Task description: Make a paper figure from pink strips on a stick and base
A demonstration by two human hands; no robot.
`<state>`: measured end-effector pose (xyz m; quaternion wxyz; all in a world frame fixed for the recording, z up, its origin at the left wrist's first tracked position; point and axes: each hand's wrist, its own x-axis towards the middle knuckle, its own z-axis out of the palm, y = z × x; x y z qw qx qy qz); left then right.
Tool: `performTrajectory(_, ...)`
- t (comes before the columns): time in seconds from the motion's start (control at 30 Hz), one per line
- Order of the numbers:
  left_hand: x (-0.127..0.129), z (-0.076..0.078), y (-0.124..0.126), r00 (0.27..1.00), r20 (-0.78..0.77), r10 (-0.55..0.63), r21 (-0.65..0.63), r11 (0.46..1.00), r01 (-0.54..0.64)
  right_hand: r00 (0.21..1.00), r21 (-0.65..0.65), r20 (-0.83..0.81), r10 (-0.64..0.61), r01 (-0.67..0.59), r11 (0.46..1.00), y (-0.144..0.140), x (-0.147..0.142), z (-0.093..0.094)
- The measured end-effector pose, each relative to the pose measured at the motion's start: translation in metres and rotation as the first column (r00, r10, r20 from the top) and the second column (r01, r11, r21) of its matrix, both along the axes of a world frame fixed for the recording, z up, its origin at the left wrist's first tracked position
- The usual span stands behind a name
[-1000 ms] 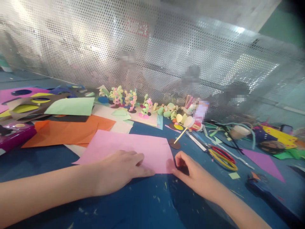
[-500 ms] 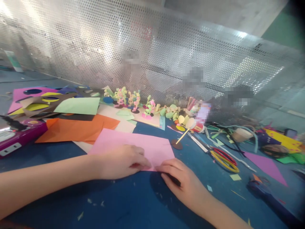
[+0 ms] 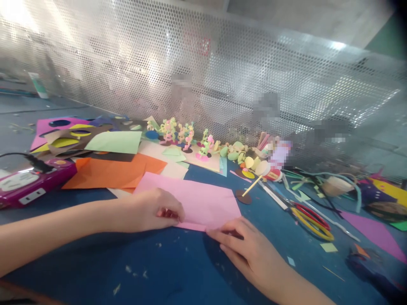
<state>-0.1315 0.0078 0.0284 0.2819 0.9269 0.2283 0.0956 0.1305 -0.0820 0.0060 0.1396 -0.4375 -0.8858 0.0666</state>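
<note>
A pink paper sheet (image 3: 203,201) lies flat on the blue table (image 3: 178,271). My left hand (image 3: 152,209) grips the sheet's near edge, fingers curled over it. My right hand (image 3: 244,248) rests just right of it, fingertips pressing the same near edge at the sheet's near right corner. The hands are a few centimetres apart.
Orange paper (image 3: 111,173), a green sheet (image 3: 116,142) and cut-out scraps lie at the left. A purple power strip (image 3: 28,182) is at the far left. Small paper figures (image 3: 187,135) stand by the perforated metal screen (image 3: 222,76). Scissors with red and yellow handles (image 3: 313,216) lie to the right.
My left hand went from lying flat on the pink sheet to curling its fingers on the near edge. My right hand slid left along that edge, towards the left hand.
</note>
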Motion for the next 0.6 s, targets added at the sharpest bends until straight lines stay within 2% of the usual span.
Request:
performTrajectory(0.3,-0.006,-0.006,-0.001,1.000,0.022,-0.021,0.133,0.991,0.018,0.999,0.005,0.018,0.040,-0.040,0.999,0.002,-0.003,0.004)
performTrajectory(0.47,-0.004,-0.008,0.000,0.999,-0.019,-0.037,0.156,0.987,0.039,0.995,0.039,0.052,0.080,-0.082,0.996,0.005,-0.018,0.007)
performTrajectory(0.6,-0.005,-0.010,0.000,0.998,0.009,-0.058,0.169,0.984,0.055,0.983,0.069,0.121,0.137,-0.146,0.987,0.010,-0.033,0.009)
